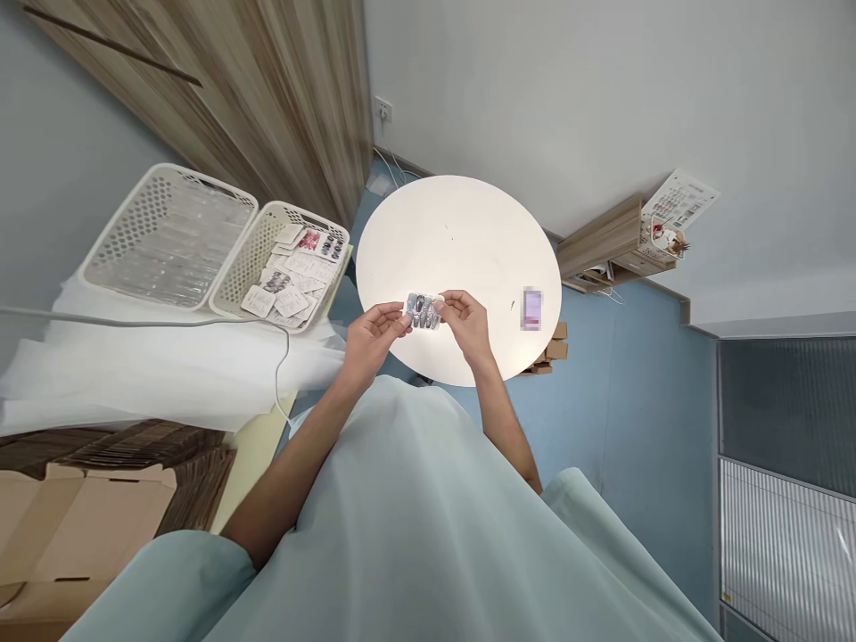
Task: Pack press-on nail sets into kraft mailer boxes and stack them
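Between my two hands is a small card of press-on nails (423,312), held over the near edge of a round white table (455,232). Dark and silvery nails show on its face. My left hand (375,337) pinches the card's left end with thumb and fingers. At its right end, my right hand (466,323) grips it the same way. The fingertips behind the card are hidden.
A blurred-out phone-like object (531,308) lies on the table's right. To the left, one white basket (281,214) holds nail cards and another (120,236) clear plastic pieces. White sheets (167,366) and flattened cardboard boxes (86,526) lie nearer. A wooden shelf (602,245) stands right.
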### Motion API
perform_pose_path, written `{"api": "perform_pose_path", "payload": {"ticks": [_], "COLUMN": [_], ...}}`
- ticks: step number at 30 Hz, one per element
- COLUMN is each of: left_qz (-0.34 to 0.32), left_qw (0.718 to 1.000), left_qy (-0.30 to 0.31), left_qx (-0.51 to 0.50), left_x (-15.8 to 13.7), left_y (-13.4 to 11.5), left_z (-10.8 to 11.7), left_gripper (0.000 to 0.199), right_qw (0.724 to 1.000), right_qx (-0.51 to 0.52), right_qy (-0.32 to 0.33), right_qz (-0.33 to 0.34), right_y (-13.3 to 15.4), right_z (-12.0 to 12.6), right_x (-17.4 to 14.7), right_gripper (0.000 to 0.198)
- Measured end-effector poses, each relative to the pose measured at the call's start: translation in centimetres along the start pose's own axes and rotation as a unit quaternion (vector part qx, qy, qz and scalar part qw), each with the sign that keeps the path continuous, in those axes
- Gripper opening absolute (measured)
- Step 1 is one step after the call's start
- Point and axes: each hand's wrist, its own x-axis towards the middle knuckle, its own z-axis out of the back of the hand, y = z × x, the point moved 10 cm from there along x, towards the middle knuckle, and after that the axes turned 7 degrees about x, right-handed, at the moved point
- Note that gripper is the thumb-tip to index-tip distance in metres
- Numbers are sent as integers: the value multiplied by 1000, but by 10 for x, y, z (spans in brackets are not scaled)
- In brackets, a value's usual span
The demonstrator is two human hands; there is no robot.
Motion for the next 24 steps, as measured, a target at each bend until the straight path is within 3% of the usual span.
{"api": "perform_pose_path", "payload": {"ticks": [24], "left_qz": [41], "left_qw": [998], "left_qy": [-32], "left_qx": [48], "left_x": [-18], "left_y": [38], "left_z": [-24], "left_gripper": [57], "right_qw": [998], "right_qx": [-5], "right_qy": [61], "right_qz": [-18], "right_y": [-23], "right_z": [33], "right_x": [-6], "right_gripper": [40]}}
